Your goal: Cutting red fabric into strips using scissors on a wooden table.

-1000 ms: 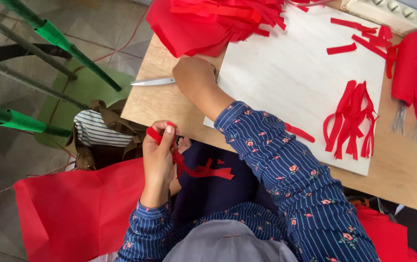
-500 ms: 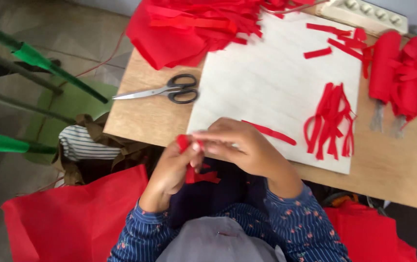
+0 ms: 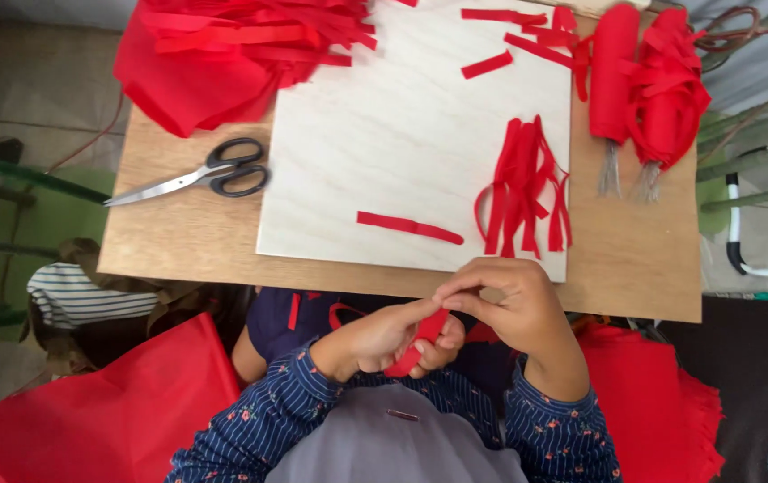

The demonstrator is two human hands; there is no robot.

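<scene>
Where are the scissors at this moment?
In the head view the scissors lie on the brown table, left of the pale board and just below the heap of red fabric, away from both hands.

We seem to be in a small craft workshop, perhaps a home one. We sit at a low wooden bench (image 3: 634, 277) with a pale board (image 3: 402, 134) laid on it as a work surface. Around the board lie scissors (image 3: 196, 176), a heap of red fabric (image 3: 223, 54), cut red strips (image 3: 522, 188) and rolled red bundles (image 3: 639, 80) with bristly ends. More red cloth (image 3: 106, 411) is piled on the floor beside us, next to green metal frames (image 3: 26, 174) on a bare tiled floor (image 3: 35, 72).
</scene>
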